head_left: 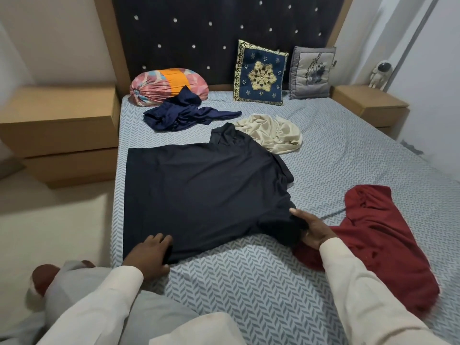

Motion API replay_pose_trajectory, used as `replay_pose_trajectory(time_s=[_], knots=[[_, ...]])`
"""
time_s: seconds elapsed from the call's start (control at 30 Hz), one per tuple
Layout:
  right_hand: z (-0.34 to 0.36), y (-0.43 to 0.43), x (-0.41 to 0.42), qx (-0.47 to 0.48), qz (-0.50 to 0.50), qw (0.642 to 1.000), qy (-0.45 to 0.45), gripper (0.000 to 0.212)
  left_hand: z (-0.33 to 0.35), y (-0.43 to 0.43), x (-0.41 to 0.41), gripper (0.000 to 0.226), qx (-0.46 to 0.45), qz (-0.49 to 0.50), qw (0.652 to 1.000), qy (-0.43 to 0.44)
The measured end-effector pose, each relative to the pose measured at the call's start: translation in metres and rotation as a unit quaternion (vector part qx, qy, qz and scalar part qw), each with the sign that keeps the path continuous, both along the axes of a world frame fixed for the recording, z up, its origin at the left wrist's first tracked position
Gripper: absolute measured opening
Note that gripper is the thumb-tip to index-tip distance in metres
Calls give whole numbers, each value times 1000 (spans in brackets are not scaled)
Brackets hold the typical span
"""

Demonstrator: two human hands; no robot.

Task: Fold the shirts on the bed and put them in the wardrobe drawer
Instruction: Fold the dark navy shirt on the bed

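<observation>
Grey chevron sheeting covers the bed (249,282), and a black shirt (199,190) is spread flat along its left edge. A red shirt (378,235) is heaped at the near right; a navy shirt (184,115) and a cream shirt (273,135) are crumpled toward the head end. The black shirt's hem is gripped by the left hand (149,255), its sleeve clutched by the right hand (311,230).

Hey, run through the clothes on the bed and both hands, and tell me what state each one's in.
black shirt, spread flat, not yet folded.
left hand, grips the black shirt's near hem corner.
right hand, grips the black shirt's sleeve.
red shirt, lying loose, unfolded.
cream shirt, crumpled in a heap.
navy shirt, crumpled in a heap.
</observation>
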State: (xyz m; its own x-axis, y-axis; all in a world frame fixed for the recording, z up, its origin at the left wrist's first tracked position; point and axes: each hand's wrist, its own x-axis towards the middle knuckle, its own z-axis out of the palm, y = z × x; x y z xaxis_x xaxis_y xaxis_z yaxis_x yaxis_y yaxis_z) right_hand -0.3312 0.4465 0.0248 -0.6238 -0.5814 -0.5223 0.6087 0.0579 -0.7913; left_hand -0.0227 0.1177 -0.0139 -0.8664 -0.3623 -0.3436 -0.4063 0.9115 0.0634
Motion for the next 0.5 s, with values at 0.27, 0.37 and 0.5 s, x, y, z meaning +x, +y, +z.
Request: replay_pose_trajectory(time_s=[0.27, 0.37, 0.5], knots=[[20, 20, 1, -92, -202, 973, 57, 32, -5, -5, 16, 61, -14, 49, 998, -45], [15, 40, -6, 93, -226, 959, 143, 31, -6, -5, 17, 61, -27, 40, 998, -51], [-1, 55, -4, 476, -119, 818, 299, 19, -6, -4, 19, 56, -30, 45, 997, -48]])
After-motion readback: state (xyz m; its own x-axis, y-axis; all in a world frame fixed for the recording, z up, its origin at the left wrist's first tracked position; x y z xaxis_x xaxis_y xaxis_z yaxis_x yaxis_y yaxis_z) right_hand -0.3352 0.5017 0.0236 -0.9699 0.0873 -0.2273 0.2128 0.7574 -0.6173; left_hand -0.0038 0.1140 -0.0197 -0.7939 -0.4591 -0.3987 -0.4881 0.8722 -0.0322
